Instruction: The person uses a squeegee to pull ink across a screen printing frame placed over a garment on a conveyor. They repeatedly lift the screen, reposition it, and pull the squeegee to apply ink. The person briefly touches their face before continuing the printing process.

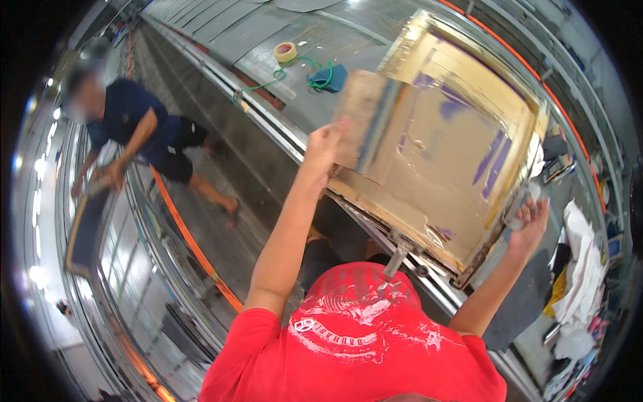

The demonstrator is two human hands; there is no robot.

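My left hand (324,143) grips the wooden handle of a wide squeegee (362,118), whose blade rests on the left part of a printing screen (439,157). The screen is a tilted frame edged in gold tape, with purple ink streaks on its mesh. It lies on a long grey table (268,40). My right hand (530,222) is at the frame's right edge, with its fingers curled around a small pale container (523,201). What kind of container it is stays unclear. My red shirt (355,342) fills the lower middle.
A person in a dark blue shirt (134,120) bends over another table at the left. A roll of tape (284,51), a green cord (303,65) and a blue cloth (329,77) lie on the table beyond the screen. Crumpled cloths (577,268) pile up at the right.
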